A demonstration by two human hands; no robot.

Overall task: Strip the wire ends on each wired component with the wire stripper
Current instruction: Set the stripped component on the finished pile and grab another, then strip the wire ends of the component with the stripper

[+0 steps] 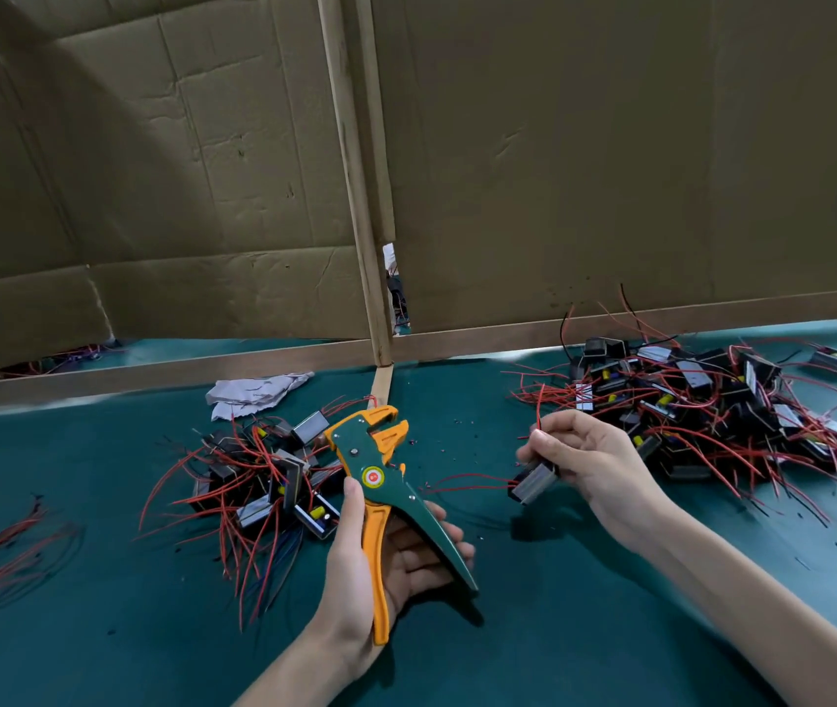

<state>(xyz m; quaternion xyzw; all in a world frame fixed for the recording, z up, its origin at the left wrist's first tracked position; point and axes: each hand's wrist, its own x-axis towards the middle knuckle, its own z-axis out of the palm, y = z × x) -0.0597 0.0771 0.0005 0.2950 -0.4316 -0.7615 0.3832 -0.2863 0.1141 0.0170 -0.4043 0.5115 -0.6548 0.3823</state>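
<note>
Centrally, a teal mat (100, 655) runs back to a wooden rail (151, 372) under cardboard walls (610, 145). My left hand (386, 563) curls round the wire stripper (380, 477), jaws parted. My right hand (590, 461) grips one wired component (534, 482). Bare mat lies between both hands, flanked by the left pile (263, 477) and the right pile (702, 400).

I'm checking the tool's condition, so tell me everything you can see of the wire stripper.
The wire stripper is a hand tool with a dark green body and handle, an orange second handle and orange jaws. A round red and yellow dial sits near its pivot. Its jaws stand apart, empty, pointing away. The left hand grips both handles, holding it above the green table.
</note>
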